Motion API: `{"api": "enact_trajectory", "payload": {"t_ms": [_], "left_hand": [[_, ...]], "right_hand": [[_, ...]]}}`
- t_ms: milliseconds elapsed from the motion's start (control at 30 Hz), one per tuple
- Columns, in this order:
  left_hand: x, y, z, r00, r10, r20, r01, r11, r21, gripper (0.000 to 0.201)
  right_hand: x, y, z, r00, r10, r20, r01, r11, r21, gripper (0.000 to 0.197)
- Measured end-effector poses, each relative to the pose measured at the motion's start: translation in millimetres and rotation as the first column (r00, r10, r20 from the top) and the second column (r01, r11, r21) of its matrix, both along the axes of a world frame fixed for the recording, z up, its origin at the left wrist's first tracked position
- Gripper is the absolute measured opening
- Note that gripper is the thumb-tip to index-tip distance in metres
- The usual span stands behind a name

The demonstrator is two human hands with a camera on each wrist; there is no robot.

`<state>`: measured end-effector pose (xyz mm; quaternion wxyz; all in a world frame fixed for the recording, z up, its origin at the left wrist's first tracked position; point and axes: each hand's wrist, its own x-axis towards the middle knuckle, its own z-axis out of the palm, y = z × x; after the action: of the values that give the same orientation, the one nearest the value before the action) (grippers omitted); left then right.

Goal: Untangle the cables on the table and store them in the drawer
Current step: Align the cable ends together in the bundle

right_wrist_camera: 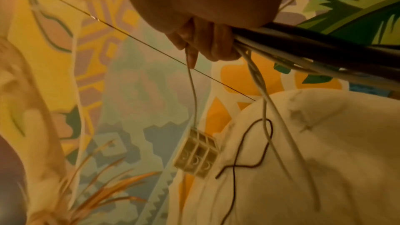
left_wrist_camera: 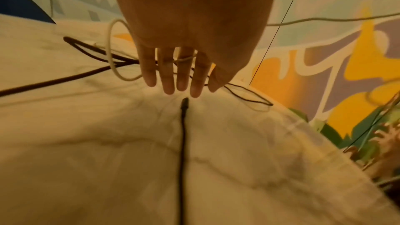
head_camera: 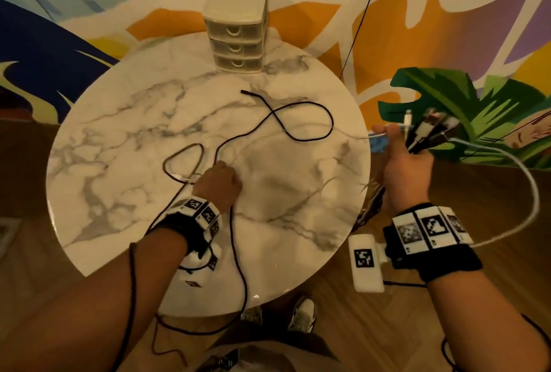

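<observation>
You're mid-untangling: your right hand (head_camera: pixel 407 163) fingers clamp a cable bundle (head_camera: pixel 429 133) at 3 o'clock, your left hand (head_camera: pixel 219 184) fingers lie straight on the counter (head_camera: pixel 119 133); next, free the black cable (head_camera: pixel 298 118) toward the 12 o'clock drawers (head_camera: pixel 235 32).

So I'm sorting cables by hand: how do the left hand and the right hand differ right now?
The left hand is low over the marble table, by the black cable; the right hand is off the table's edge. The left hand's fingers are straight and grip nothing; the right hand grips a bundle of cables. Both wear marker wristbands.
</observation>
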<state>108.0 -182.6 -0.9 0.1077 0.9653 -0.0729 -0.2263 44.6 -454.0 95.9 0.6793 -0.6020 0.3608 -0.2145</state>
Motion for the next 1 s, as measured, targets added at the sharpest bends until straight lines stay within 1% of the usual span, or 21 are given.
{"api": "enact_trajectory", "payload": {"t_ms": [67, 133, 167, 200, 267, 333, 367, 400, 433, 467, 500, 533, 567, 600, 667, 733, 800, 867, 900, 967, 1000], "left_hand": [[-3, -11, 5, 0.999, 0.016, 0.029, -0.013, 0.997, -0.081, 0.028], [-6, -21, 8, 0.996, 0.068, 0.064, -0.06, 0.989, -0.133, 0.031], [-8, -23, 10, 0.993, 0.09, 0.074, -0.08, 0.988, -0.133, 0.032], [-8, -23, 12, 0.991, 0.105, 0.083, -0.094, 0.987, -0.13, 0.031], [-7, -21, 13, 0.99, 0.115, 0.079, -0.108, 0.99, -0.088, 0.029], [-6, -21, 17, 0.994, 0.086, 0.062, -0.085, 0.996, -0.016, 0.033], [-6, -22, 19, 0.997, 0.057, 0.056, -0.058, 0.998, 0.03, 0.036], [-6, -24, 23, 0.998, 0.013, 0.061, -0.017, 0.997, 0.078, 0.038], [-8, -29, 28, 0.997, -0.041, 0.071, 0.032, 0.991, 0.129, 0.038], [-13, -36, 35, 0.991, -0.101, 0.092, 0.083, 0.981, 0.174, 0.037], [-18, -43, 42, 0.98, -0.16, 0.117, 0.132, 0.967, 0.219, 0.034], [-25, -51, 48, 0.962, -0.224, 0.155, 0.181, 0.951, 0.252, 0.031], [-32, -60, 53, 0.94, -0.283, 0.192, 0.226, 0.935, 0.274, 0.029], [-40, -67, 56, 0.915, -0.332, 0.227, 0.264, 0.922, 0.284, 0.026], [-55, -80, 57, 0.891, -0.377, 0.254, 0.31, 0.912, 0.267, 0.024], [-66, -85, 49, 0.902, -0.353, 0.247, 0.315, 0.932, 0.18, 0.028], [-66, -78, 39, 0.913, -0.324, 0.249, 0.314, 0.946, 0.08, 0.029], [-54, -61, 29, 0.915, -0.305, 0.265, 0.3, 0.952, 0.059, 0.031], [-44, -49, 26, 0.922, -0.276, 0.271, 0.271, 0.961, 0.057, 0.033], [-22, -22, 25, 0.933, -0.192, 0.304, 0.189, 0.981, 0.04, 0.032], [-13, -11, 25, 0.926, -0.172, 0.335, 0.176, 0.984, 0.019, 0.027]], "right_hand": [[-3, 11, -13, 0.991, 0.06, -0.117, -0.053, 0.997, 0.055, 0.024], [-11, 19, -26, 0.979, 0.126, -0.159, -0.109, 0.988, 0.106, 0.042], [-16, 22, -29, 0.973, 0.154, -0.17, -0.135, 0.984, 0.12, 0.048], [-20, 25, -31, 0.968, 0.171, -0.185, -0.149, 0.981, 0.127, 0.05], [-25, 30, -31, 0.965, 0.149, -0.215, -0.122, 0.984, 0.133, 0.048], [-25, 33, -26, 0.979, 0.111, -0.171, -0.089, 0.988, 0.13, 0.043], [-24, 35, -24, 0.982, 0.137, -0.127, -0.124, 0.987, 0.102, 0.04], [-21, 39, -22, 0.973, 0.205, -0.103, -0.2, 0.978, 0.05, 0.037], [-20, 45, -20, 0.946, 0.302, -0.116, -0.305, 0.952, -0.014, 0.034], [-20, 53, -18, 0.898, 0.41, -0.158, -0.423, 0.904, -0.062, 0.032], [-20, 63, -18, 0.836, 0.504, -0.215, -0.53, 0.844, -0.081, 0.031], [-19, 72, -20, 0.777, 0.566, -0.274, -0.606, 0.791, -0.084, 0.028], [-17, 79, -21, 0.735, 0.59, -0.334, -0.647, 0.758, -0.083, 0.027], [-14, 85, -23, 0.708, 0.592, -0.385, -0.665, 0.742, -0.083, 0.03], [-6, 91, -28, 0.688, 0.573, -0.445, -0.673, 0.734, -0.095, 0.037], [1, 92, -33, 0.702, 0.543, -0.461, -0.657, 0.743, -0.125, 0.037], [5, 87, -35, 0.766, 0.484, -0.422, -0.588, 0.793, -0.158, 0.033], [5, 77, -37, 0.847, 0.396, -0.354, -0.478, 0.859, -0.183, 0.03], [4, 71, -38, 0.877, 0.351, -0.327, -0.423, 0.888, -0.182, 0.028], [4, 58, -39, 0.914, 0.271, -0.301, -0.328, 0.931, -0.158, 0.031], [3, 54, -40, 0.921, 0.249, -0.301, -0.305, 0.94, -0.155, 0.033]]}}
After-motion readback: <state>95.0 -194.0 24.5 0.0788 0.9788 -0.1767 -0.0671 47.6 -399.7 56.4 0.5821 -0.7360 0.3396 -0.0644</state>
